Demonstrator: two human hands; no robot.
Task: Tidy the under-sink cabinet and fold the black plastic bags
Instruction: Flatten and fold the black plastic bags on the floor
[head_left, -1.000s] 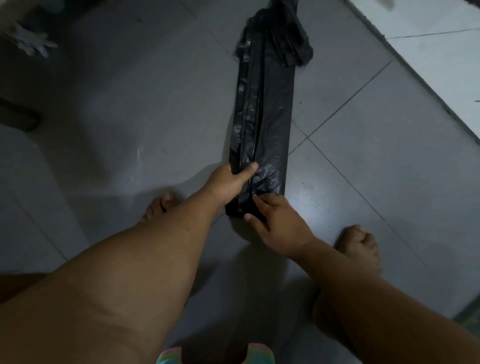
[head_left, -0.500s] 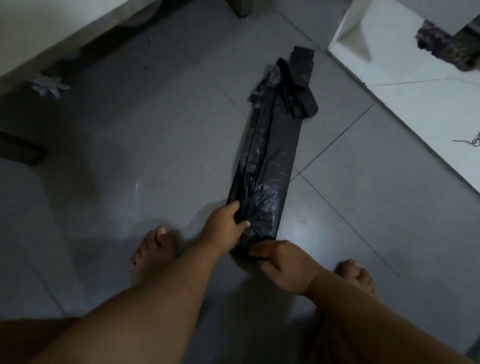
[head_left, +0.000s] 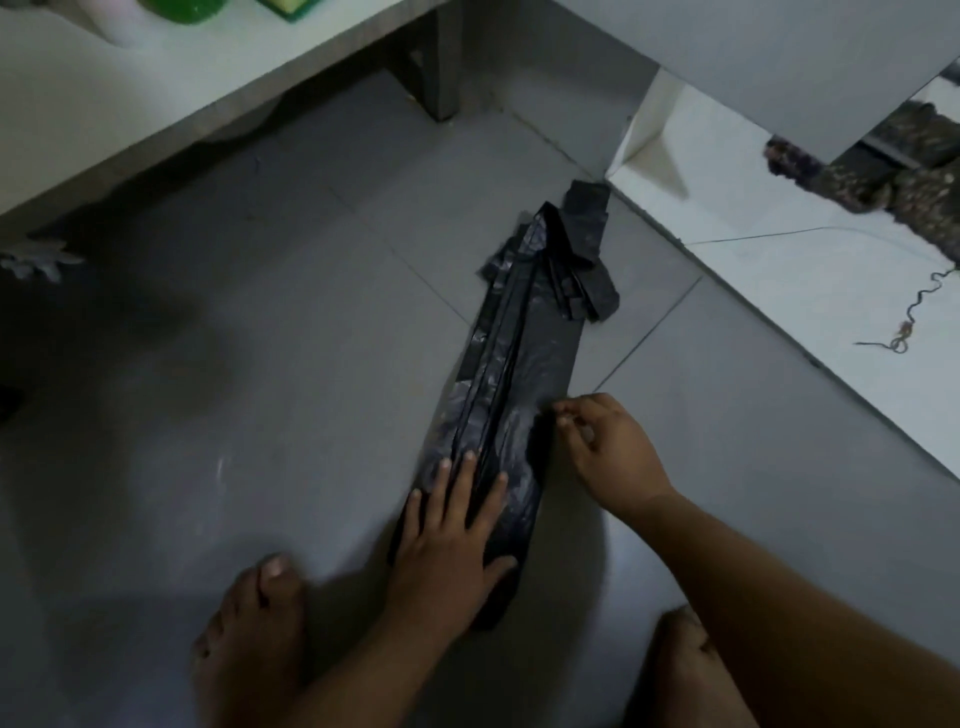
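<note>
With the black plastic bag (head_left: 511, 395) laid as a long strip on the floor (head_left: 260, 364), its near end should be kept pinned under the flat, open left hand (head_left: 447, 540) while the edge pinched in the right hand (head_left: 605, 447) is drawn over squarely.

Dim room: grey tiled floor (head_left: 260, 389), pale counter (head_left: 156, 98) upper left, white step (head_left: 779, 270) right.

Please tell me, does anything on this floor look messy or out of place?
Mostly the black bag: its far end is not folded, with loose flaps splayed sideways near the white step. A thin curled string lies on that step. The left hand presses the near end flat.
</note>
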